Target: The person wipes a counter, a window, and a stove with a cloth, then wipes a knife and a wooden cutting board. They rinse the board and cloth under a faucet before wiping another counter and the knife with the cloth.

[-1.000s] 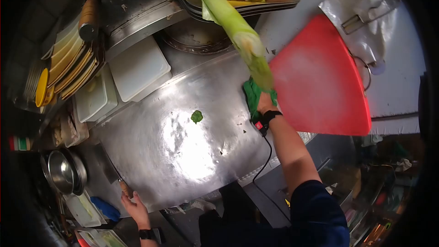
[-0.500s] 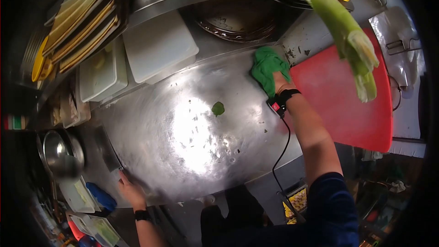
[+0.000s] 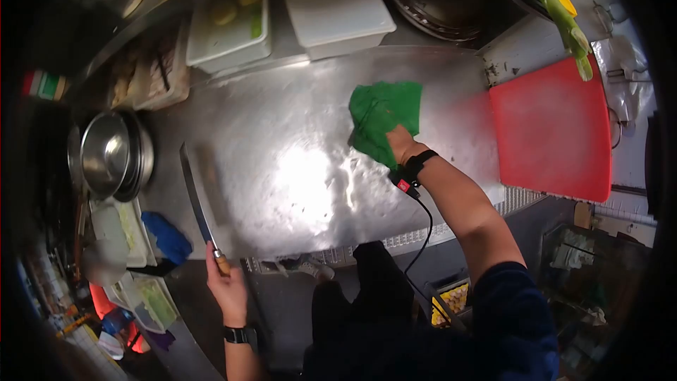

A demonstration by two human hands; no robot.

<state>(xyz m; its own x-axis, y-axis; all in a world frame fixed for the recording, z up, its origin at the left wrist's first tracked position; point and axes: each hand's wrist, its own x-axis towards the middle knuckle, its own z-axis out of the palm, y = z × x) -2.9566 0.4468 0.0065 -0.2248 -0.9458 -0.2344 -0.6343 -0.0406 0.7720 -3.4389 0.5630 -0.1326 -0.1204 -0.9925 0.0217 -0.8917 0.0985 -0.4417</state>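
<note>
My left hand (image 3: 227, 286) is closed round the wooden handle of a large knife (image 3: 195, 194), whose blade points away over the left part of the steel counter (image 3: 261, 127). My right hand (image 3: 403, 144) presses on a green cloth (image 3: 386, 109) spread on the counter, right of the middle; the fingers are partly sunk in its folds. A black strap with a small device and cable is on the right wrist. A red cutting board (image 3: 553, 130) leans at the right side.
Metal bowls (image 3: 106, 155) stand at the left, near a blue cloth (image 3: 166, 237). Along the back are a white-lidded container (image 3: 338, 7), a tub with vegetables (image 3: 229, 28) and dark plates (image 3: 437, 3). A green stalk (image 3: 564, 25) juts out at the upper right.
The green cloth has moved left and nearer under my right hand, and lies more spread out. The knife is now angled up from my left hand. The whole view has shifted.
</note>
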